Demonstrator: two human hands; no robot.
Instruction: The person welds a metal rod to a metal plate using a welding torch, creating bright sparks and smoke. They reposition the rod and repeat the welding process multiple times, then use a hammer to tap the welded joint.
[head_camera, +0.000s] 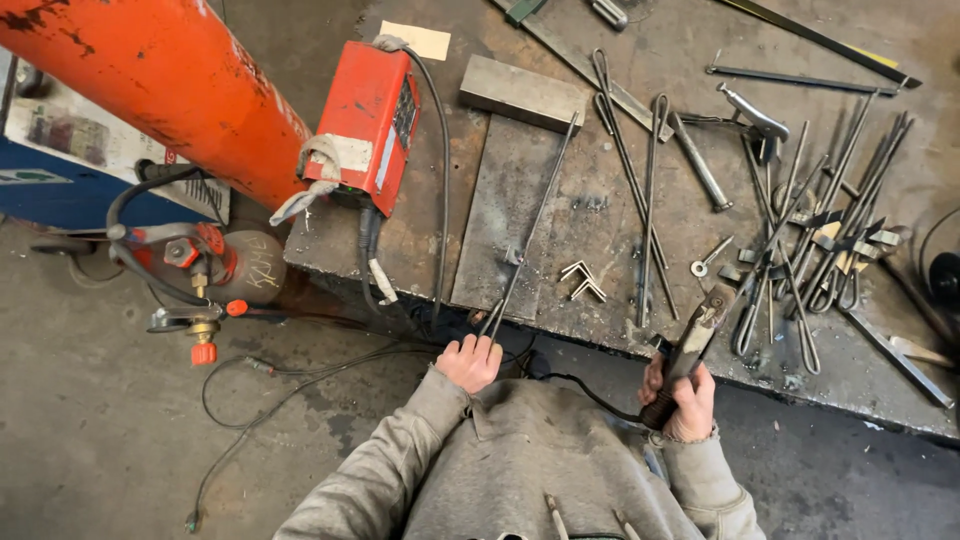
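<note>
Steel rod overhanging workbench edge

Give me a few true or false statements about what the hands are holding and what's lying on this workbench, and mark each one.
1. The left hand grips the near end of a long bent rod lying on the workbench. True.
2. The right hand is empty. False: it holds a welding electrode holder.
3. A red box-shaped unit sits at the bench's left edge. True.
4. The pile of bent rods lies on the floor. False: it lies on the bench, to the right.
5. A gas cylinder lies on the floor left of the bench. True.
</note>
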